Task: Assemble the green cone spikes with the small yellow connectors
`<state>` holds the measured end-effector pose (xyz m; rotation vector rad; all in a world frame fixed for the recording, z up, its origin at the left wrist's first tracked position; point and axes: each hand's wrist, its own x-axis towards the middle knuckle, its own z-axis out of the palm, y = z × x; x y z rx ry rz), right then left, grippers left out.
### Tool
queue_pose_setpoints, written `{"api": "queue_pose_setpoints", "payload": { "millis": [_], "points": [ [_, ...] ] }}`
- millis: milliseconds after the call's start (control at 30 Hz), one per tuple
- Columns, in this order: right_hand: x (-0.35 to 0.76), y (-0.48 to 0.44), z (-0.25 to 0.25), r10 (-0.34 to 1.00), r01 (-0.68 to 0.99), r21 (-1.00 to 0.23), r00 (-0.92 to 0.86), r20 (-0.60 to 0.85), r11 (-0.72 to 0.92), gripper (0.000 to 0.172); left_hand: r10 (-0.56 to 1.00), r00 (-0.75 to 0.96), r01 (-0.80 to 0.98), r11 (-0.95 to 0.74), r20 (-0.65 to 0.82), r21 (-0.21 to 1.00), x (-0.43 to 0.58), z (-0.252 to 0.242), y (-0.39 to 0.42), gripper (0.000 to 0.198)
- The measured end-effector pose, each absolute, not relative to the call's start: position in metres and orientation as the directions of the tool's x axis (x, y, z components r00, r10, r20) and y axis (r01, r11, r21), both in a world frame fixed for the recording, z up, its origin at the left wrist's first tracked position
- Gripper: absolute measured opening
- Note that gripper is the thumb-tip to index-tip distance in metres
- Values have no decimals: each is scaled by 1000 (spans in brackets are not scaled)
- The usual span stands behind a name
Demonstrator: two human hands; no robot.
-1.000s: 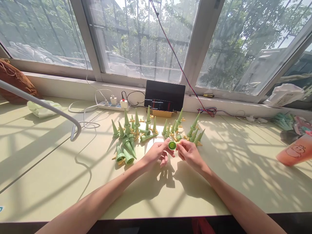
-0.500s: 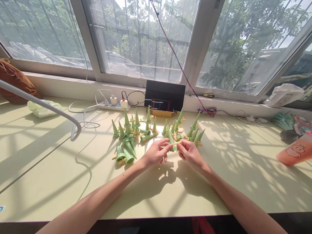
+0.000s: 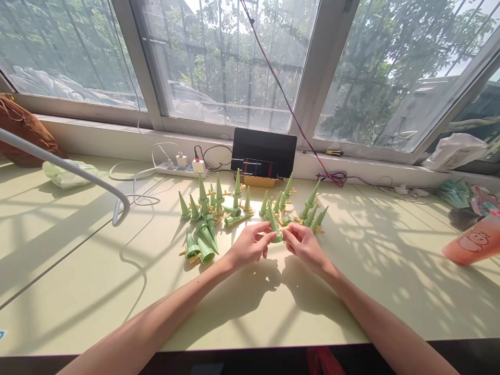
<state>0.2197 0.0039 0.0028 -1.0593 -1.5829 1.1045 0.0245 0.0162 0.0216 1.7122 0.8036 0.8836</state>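
A green cone (image 3: 273,221) points upward between my hands, tilted a little to the left. My left hand (image 3: 250,244) pinches it near its base from the left. At the cone's right side, my right hand (image 3: 302,244) has its thumb and fingers closed on a small yellow piece (image 3: 284,228) that meets the cone. Several more green cones with yellow pieces stand just behind my hands. To the left, a few green cones (image 3: 205,246) lie on their sides in a pile.
A dark tablet (image 3: 263,148) leans at the back of the table (image 3: 273,317), with a phone before it. A power strip (image 3: 183,169) and cables lie back left. A grey curved bar (image 3: 78,169) crosses the left side. An orange cup (image 3: 472,242) lies tilted at the right.
The held cone's lower end has tipped slightly, and its base rim shows more clearly. Both hands have hardly moved.
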Motion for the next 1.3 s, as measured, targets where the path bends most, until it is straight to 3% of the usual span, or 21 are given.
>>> {"api": "queue_pose_setpoints", "payload": {
  "millis": [233, 467, 567, 933, 1133, 1300],
  "points": [
    [218, 3, 4, 956, 125, -966, -217, 196, 226, 45, 818, 479, 200, -456, 319, 867, 23, 18, 15, 38],
    [218, 3, 4, 958, 85, -976, -225, 176, 199, 43, 757, 451, 372, -640, 472, 672, 24, 17, 14, 28],
    [217, 2, 6, 961, 100, -974, -212, 180, 204, 44, 742, 447, 382, -663, 500, 644, 25, 18, 14, 29],
    [217, 6, 3, 969, 150, -959, -95, 228, 241, 41, 925, 284, 246, -326, 253, 913, 26, 24, 16, 37],
    [214, 2, 6, 958, 157, -952, -158, 240, 265, 43, 907, 414, 154, 18, -81, 988, 28, 26, 17, 75],
    [215, 0, 6, 948, 146, -950, -204, 245, 277, 42, 882, 459, 129, 51, -105, 990, 29, 27, 14, 76]
  ]
}}
